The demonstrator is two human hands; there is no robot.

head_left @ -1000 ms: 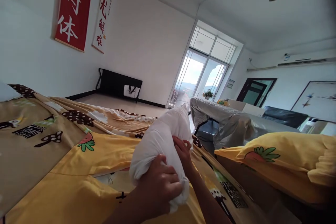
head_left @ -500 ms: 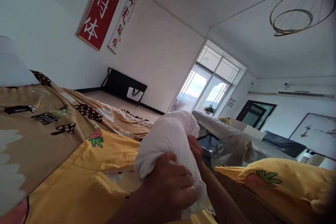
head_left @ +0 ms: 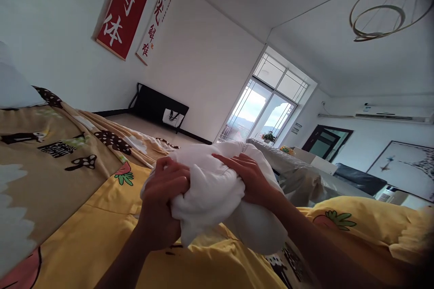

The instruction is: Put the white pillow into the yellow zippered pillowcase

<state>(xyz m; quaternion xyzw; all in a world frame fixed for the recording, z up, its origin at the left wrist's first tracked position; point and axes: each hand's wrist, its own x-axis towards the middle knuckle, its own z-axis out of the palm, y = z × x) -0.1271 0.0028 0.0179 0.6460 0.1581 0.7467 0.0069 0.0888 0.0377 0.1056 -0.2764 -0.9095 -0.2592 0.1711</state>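
A soft white pillow (head_left: 208,203), bent and bunched up, is held above the yellow bedding in the middle of the view. My left hand (head_left: 162,203) grips its left side, fingers curled into the fabric. On the other side, my right hand (head_left: 252,176) clutches the top right part, with its fingers pressing over the folds. The pillow's lower right end bulges out under my right forearm. Beneath it lies a yellow cloth (head_left: 91,230) with a carrot print.
A yellow pillow with a carrot print (head_left: 366,212) lies at the right. The tan patterned blanket (head_left: 64,171) spreads at left. Beyond are a black bench (head_left: 156,107), a plastic-covered piece of furniture (head_left: 301,176) and a window (head_left: 261,104).
The pillow has turned from an upright roll to a wider, crosswise bunch. My left hand has moved left, and my right hand has come from behind it onto its top right.
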